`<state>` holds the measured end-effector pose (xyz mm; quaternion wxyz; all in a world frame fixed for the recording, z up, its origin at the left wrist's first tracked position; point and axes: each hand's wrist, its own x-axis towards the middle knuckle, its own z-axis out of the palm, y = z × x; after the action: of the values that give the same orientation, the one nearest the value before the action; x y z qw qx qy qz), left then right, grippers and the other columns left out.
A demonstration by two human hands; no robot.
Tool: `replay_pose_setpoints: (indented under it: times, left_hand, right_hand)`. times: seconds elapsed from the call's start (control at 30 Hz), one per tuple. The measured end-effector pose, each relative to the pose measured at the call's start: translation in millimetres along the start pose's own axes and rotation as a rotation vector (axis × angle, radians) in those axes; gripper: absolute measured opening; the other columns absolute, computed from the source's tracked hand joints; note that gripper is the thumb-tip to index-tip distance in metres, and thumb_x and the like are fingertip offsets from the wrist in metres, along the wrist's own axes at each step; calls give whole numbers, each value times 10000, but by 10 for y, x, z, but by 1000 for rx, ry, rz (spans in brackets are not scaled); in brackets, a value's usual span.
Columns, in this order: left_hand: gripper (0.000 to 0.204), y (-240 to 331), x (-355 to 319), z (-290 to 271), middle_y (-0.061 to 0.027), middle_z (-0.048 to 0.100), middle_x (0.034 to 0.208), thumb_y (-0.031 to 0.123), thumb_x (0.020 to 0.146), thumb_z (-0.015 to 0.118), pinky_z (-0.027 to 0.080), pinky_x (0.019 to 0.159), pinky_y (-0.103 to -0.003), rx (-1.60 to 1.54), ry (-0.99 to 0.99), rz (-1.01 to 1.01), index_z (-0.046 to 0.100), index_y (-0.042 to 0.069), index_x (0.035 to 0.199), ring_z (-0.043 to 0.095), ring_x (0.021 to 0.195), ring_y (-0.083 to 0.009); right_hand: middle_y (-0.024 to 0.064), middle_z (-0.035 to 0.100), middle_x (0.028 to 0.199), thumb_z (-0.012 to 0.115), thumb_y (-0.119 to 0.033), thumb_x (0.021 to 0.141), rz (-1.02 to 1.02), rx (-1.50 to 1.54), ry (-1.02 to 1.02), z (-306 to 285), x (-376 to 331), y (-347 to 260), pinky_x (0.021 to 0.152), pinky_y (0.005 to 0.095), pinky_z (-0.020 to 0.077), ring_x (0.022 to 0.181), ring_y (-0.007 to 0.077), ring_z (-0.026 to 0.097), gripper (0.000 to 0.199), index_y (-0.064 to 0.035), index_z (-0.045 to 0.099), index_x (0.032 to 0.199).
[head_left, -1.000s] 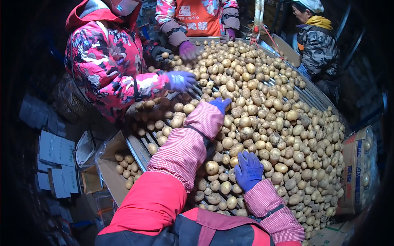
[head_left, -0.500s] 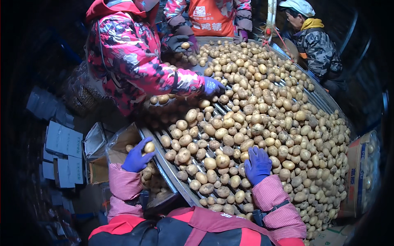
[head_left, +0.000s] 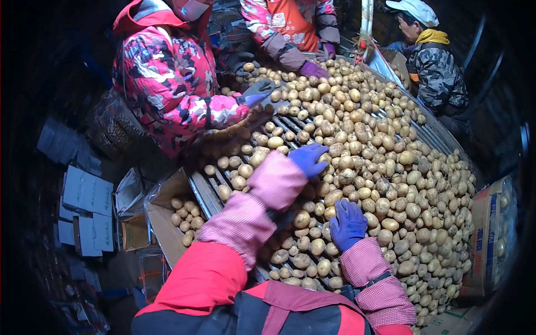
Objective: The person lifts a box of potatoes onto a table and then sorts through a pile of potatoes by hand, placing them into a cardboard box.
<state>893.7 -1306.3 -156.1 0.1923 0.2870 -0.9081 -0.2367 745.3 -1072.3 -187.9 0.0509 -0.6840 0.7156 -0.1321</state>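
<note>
A broad heap of potatoes (head_left: 391,162) covers the metal roller table (head_left: 287,124) in front of me. My left hand (head_left: 309,159), in a purple-blue glove, reaches across to the middle of the heap. Its fingers stretch to the right over the potatoes, thumb apart, and nothing shows in its grasp. Nearer to me, my right hand (head_left: 348,225), gloved alike, lies flat on potatoes with its fingers extended. Beside the table's left edge stands an open cardboard box (head_left: 167,215) holding several potatoes; my left forearm passes over the table to its right.
At the far left of the table a co-worker in a pink camouflage jacket (head_left: 162,84) has gloved hands near potatoes. Another in an orange apron (head_left: 293,22) reaches into the far end. A person in a white cap (head_left: 416,12) is beyond the right edge. Blue-grey boxes (head_left: 86,192) are stacked left.
My left hand has swung from above the box to the heap, and the potato it held is gone from it. The right hand barely moved. Co-workers' hands shifted at the far end.
</note>
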Motion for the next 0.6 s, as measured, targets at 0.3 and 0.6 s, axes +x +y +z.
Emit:
replay_pose_setpoints:
  times: [0.3, 0.6]
  left_hand:
    - [586, -253, 86, 396, -151, 617, 1143, 189, 703, 762, 456, 948, -391, -234, -110, -124, 550, 99, 1243, 589, 1092, -293]
    - [820, 745, -1004, -612, -114, 374, 1469, 96, 785, 744, 405, 1064, -419, -1684, -53, -169, 283, 66, 1463, 386, 1358, -273]
  right_hand:
    - [159, 476, 1350, 551, -333, 864, -10, 24, 35, -47, -7, -1, 1036, 497, 335, 1226, 353, 436, 537, -109, 481, 1347]
    - [179, 462, 1366, 555, -333, 865, -15, -9, -14, 4, 28, 75, 1054, 480, 338, 1241, 358, 434, 532, -100, 479, 1338]
